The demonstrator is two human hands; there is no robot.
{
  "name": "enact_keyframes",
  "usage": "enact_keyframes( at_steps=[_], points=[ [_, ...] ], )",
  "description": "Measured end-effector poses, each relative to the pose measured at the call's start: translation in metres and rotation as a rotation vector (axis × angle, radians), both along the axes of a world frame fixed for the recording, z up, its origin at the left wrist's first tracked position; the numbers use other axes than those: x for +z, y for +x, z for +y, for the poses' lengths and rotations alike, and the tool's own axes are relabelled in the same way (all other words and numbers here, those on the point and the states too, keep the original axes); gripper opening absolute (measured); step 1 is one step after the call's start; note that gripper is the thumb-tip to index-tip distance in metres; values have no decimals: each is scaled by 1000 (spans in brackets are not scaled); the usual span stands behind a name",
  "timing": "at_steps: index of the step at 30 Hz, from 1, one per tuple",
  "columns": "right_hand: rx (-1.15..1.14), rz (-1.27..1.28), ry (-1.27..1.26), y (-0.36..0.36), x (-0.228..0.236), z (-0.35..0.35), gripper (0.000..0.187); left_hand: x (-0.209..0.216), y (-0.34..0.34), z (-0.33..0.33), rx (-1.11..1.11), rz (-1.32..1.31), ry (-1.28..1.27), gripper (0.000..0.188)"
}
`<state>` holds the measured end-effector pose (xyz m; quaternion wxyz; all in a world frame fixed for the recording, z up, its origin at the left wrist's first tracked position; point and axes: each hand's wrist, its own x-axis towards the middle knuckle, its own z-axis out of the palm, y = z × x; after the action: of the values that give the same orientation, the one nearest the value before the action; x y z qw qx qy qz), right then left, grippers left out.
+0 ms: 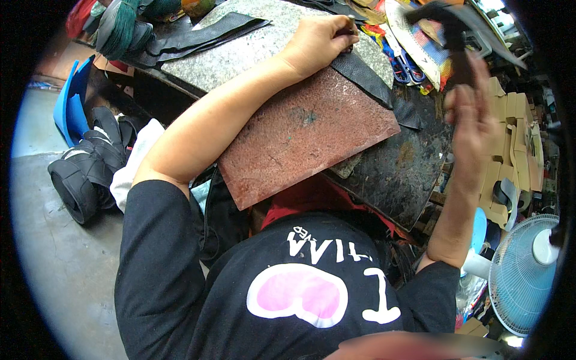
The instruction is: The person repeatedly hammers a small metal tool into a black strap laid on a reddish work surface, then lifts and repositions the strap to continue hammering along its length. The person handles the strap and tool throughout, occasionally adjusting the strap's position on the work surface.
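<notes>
My left hand is closed, resting at the far edge of a reddish stone slab. What its fingers pinch is dark and mostly hidden. Beneath and beside that hand, a strip of black leather lies along the far side of the slab. My right hand, smeared by motion, is raised at the right, wrapped round the dark handle of a hammer. The hammer's head is blurred and well apart from the leather. A pale speckled stone slab lies under the red one.
More black leather pieces lie at the far left beside green cord. Blue-handled scissors rest at the far right near colourful packaging. A white fan and stacked cardboard stand right; black bags sit left.
</notes>
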<state>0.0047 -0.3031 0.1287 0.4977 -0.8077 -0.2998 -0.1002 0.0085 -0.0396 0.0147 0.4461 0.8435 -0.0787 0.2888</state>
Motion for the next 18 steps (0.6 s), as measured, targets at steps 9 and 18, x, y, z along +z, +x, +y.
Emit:
enact_keyframes(
  at_steps=[9,18],
  points=[
    [0,-32,-273,12,-49,-11,42,4,-6,-10,26,-164,285,14],
    [-39,-89,-497,-14,-69,-17,48,-14,17,2,-121,141,-763,17]
  ],
)
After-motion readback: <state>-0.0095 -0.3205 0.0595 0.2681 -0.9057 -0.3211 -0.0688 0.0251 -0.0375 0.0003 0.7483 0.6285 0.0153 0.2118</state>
